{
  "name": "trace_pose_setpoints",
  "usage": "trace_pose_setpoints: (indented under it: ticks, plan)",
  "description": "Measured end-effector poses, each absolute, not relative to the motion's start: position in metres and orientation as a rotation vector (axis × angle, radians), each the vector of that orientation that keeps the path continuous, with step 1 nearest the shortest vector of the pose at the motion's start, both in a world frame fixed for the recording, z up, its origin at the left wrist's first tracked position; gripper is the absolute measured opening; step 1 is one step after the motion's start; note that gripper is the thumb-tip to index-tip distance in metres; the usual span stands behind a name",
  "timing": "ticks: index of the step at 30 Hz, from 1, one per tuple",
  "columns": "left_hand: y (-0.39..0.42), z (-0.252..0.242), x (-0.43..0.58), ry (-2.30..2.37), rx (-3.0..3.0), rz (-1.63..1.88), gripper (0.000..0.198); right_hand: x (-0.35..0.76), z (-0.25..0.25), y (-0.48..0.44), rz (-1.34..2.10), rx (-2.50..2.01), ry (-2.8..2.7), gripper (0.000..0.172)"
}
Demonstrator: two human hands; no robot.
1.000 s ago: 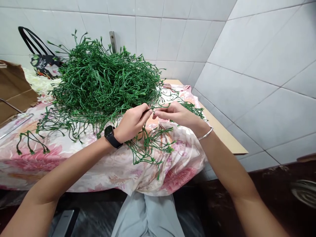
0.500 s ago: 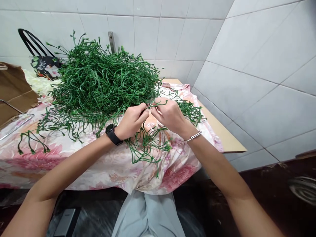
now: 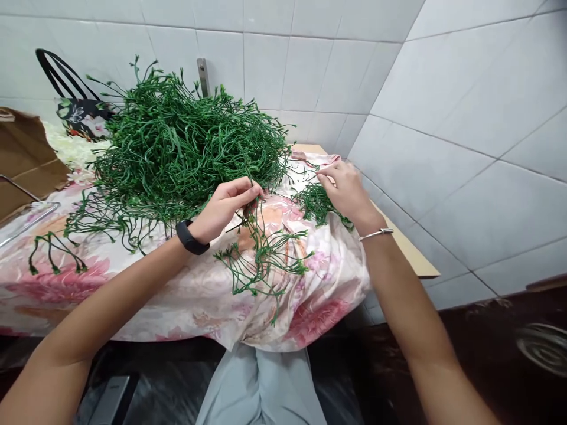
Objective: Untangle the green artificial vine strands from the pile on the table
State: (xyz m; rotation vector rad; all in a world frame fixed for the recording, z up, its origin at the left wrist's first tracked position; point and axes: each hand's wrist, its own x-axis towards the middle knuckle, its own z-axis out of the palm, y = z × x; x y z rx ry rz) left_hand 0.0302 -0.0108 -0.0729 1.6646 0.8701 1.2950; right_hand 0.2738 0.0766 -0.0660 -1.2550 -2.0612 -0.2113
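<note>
My left hand, a black watch on its wrist, is closed in a pinch on a green plastic stem in front of a large heap of artificial green stems. Below its fingers, a loose cluster of branching stems lies on the floral cloth. My right hand, wearing a silver bracelet, hovers over a smaller pile of green pieces at the right. Its thumb and forefinger are pinched together; whatever they hold is too small to make out.
A brown cardboard box and a metal wire frame stand at the left. White flowers and a black floral bag lie behind them. Tiled walls close off the back and right. The bare table edge shows at right.
My hands, together before at a green stem, have moved apart. The right has gone right to the smaller pile; the left has shifted slightly left and turned, still pinching.
</note>
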Motion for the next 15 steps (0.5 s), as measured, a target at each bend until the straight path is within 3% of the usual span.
trace_pose_setpoints:
  ticks: [4,11,15]
  plan:
    - [-0.011,-0.071,0.030,0.890,1.669,1.334,0.023,0.267,-0.062,0.066,-0.144,-1.128,-1.978,0.017]
    - [-0.012,-0.070,0.034,0.869,1.711,1.378,0.020,0.239,-0.046,0.025,0.615,-0.759,-2.174,0.029]
    - [-0.009,-0.072,0.034,0.836,1.831,1.422,0.018,0.226,-0.050,0.016,0.799,-0.675,-2.216,0.027]
